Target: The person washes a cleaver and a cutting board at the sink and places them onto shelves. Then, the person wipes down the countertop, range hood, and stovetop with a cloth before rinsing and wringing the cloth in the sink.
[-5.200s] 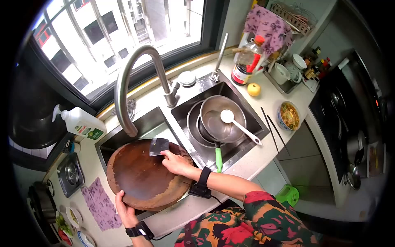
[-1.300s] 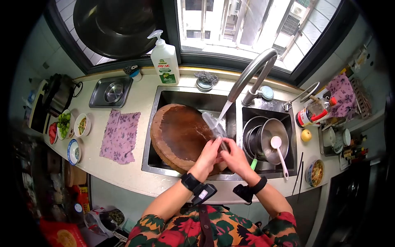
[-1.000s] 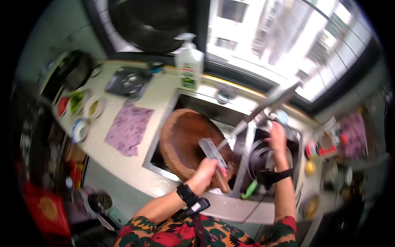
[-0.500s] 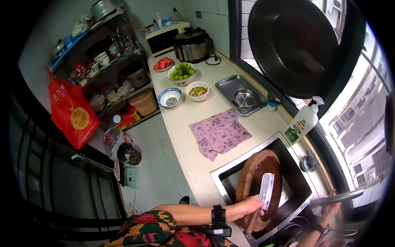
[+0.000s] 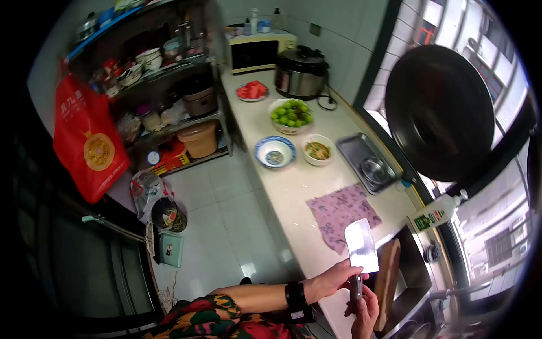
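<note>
My left hand [image 5: 337, 279] pinches a cleaver [image 5: 362, 246] where the blade meets the dark handle. The broad, shiny blade points away from me, above the counter's sink-side edge. Fingers of my right hand [image 5: 366, 312] curl around the lower part of the cleaver's handle. Just right of the hands, a thick round wooden chopping board [image 5: 388, 282] stands on edge in the steel sink [image 5: 415, 268]. A pink patterned cloth [image 5: 336, 212] lies on the counter beyond the blade, which overlaps its near corner in view.
Along the counter [image 5: 282, 198] stand a blue-rimmed bowl [image 5: 275, 152], a bowl of food [image 5: 317, 150], a bowl of green fruit [image 5: 291, 116] and a metal tray [image 5: 361, 155]. A soap bottle [image 5: 435, 213] and faucet [image 5: 460, 292] are at right. A wok [image 5: 440, 113] hangs by the window.
My right hand has come from the faucet to the cleaver's handle. The cleaver has moved up and left from in front of the chopping board. The view has shifted.
</note>
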The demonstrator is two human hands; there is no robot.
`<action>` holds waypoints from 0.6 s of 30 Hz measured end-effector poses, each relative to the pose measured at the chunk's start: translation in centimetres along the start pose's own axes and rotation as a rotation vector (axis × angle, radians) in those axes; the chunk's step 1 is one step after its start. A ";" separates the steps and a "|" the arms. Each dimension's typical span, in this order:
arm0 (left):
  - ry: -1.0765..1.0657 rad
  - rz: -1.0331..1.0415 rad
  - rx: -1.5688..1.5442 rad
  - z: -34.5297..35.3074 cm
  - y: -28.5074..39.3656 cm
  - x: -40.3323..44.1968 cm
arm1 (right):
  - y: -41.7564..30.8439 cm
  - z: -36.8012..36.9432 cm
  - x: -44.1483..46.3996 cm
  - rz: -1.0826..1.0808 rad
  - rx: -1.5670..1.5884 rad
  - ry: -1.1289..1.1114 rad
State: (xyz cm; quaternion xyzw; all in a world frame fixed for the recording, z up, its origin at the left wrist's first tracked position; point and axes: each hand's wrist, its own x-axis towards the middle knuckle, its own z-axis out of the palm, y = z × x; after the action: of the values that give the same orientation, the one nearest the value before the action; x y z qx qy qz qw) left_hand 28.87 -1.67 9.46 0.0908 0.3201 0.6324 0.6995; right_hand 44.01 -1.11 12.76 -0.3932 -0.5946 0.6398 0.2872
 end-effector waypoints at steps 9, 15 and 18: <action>0.073 0.343 -0.227 -13.2 15.0 -10.2 | 0.7 20.7 5.8 -0.149 0.294 -0.276; 0.046 0.582 -0.375 -20.8 23.4 -14.4 | -1.3 33.8 11.4 -0.042 0.551 -0.423; 0.058 0.550 -0.395 -23.2 28.2 -16.5 | -1.9 40.5 14.9 -0.050 0.608 -0.470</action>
State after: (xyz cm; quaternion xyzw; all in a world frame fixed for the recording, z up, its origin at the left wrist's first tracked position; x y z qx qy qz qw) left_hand -7.45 -18.53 11.87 0.0183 0.1746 0.8495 0.4976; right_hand 1.80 -10.06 11.53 -0.1182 -0.4369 0.8523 0.2621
